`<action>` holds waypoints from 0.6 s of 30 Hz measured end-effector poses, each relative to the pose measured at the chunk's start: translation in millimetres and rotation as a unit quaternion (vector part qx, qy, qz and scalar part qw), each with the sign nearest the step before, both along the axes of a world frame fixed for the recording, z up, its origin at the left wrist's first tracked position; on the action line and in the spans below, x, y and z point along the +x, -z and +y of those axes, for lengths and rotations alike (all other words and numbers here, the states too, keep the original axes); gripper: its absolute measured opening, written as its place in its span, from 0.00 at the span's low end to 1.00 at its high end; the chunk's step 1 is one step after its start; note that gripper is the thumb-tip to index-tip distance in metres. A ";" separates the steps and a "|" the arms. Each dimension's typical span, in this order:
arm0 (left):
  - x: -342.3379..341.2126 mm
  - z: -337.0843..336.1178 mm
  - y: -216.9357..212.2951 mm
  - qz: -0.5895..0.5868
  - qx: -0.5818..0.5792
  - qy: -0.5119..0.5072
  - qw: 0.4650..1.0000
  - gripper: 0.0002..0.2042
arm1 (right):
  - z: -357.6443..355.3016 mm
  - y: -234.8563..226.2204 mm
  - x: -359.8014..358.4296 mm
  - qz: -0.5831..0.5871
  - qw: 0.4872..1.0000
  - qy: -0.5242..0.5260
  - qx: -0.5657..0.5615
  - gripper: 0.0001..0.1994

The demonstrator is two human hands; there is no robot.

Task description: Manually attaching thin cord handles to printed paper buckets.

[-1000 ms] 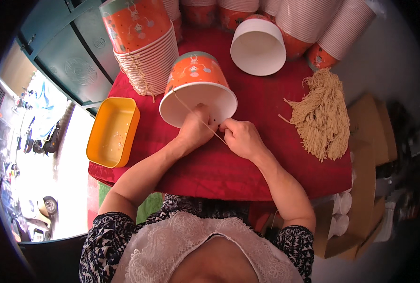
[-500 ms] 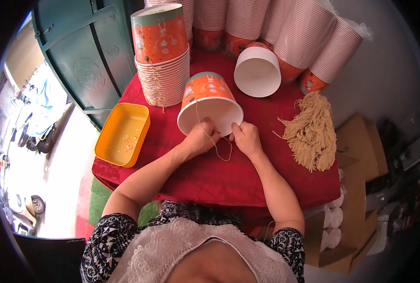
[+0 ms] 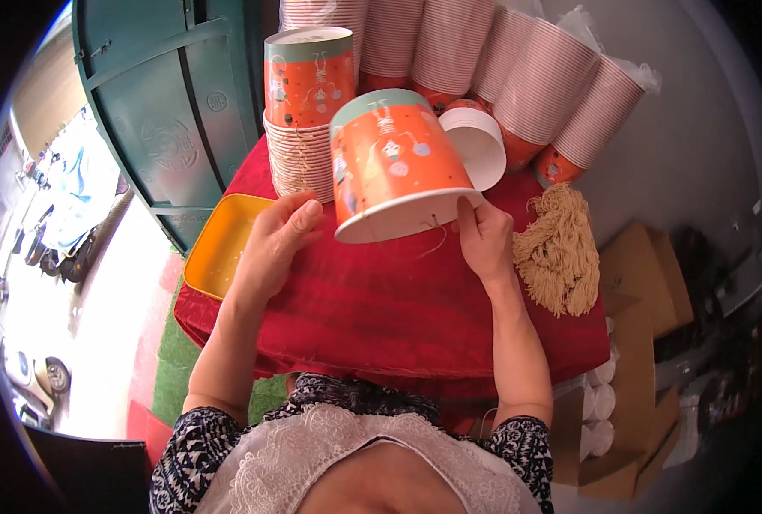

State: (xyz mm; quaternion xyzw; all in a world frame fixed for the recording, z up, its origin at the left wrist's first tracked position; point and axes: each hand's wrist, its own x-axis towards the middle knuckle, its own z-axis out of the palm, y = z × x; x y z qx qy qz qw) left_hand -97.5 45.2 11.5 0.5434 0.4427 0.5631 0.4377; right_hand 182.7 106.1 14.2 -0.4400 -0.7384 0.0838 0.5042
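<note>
The right hand (image 3: pixel 488 240) holds an orange paper tub (image 3: pixel 396 163) by its rim.
The tub is tilted, its green bottom up, and a thin string (image 3: pixel 437 241) hangs at its rim. The left hand (image 3: pixel 280 236), fingers extended, is near a yellow box (image 3: pixel 212 248). On the red-covered counter (image 3: pixel 381 317), a tub stack (image 3: pixel 308 111) stands far left; beige strings (image 3: pixel 559 253) lie at right.

Head-worn fisheye; downward, close

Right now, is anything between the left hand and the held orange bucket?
Nothing visible: only a gap over the red cloth separates the left hand from the orange bucket, which the right hand holds by its rim.
</note>
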 end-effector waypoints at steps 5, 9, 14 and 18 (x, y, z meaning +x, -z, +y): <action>20.8 -1.0 3.8 -0.305 -0.002 0.170 0.937 0.35 | -10.4 -6.4 -18.8 -0.057 0.994 -0.031 0.086 0.04; 21.1 -0.4 12.6 -0.364 -0.011 0.147 0.919 0.30 | -10.2 4.5 -31.0 0.004 0.996 -0.034 0.083 0.05; 31.1 -5.0 18.7 -0.368 0.048 0.129 0.920 0.28 | -16.1 26.3 -45.8 0.129 0.991 0.016 -0.022 0.09; 39.3 -10.0 21.2 -0.351 0.090 0.121 0.924 0.30 | -14.2 33.3 -57.9 0.086 0.995 0.056 -0.004 0.10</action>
